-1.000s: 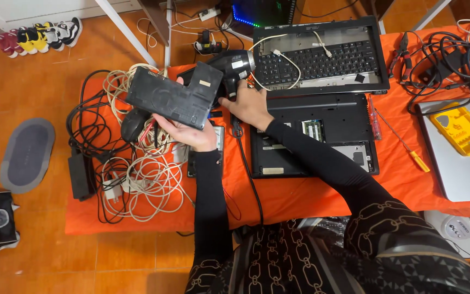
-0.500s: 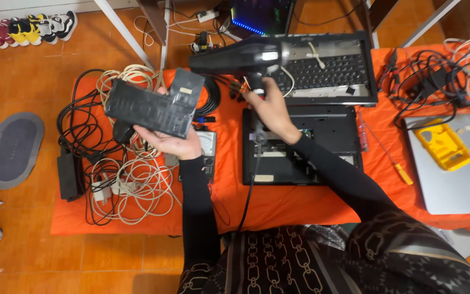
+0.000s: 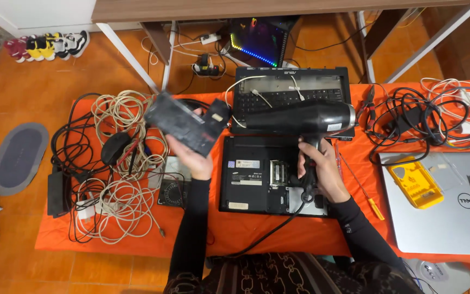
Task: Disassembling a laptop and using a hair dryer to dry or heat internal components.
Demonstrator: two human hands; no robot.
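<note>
Tangled pale cables, yellow bit case on silver laptop, orange cloth.

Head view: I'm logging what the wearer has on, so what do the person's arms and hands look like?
Both arms wear tight, plain black long sleeves reaching the wrists. The left hand and right hand are bare: no gloves, and no rings or watch that I can make out. Below, dark clothing carries a pale chain-link pattern.

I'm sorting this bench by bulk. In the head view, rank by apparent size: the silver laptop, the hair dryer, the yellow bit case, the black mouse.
1. silver laptop, partly cut off by the frame edge
2. hair dryer, held in the right hand nearer the camera, so it looks enlarged
3. yellow bit case
4. black mouse, close to the case; unsure
</note>
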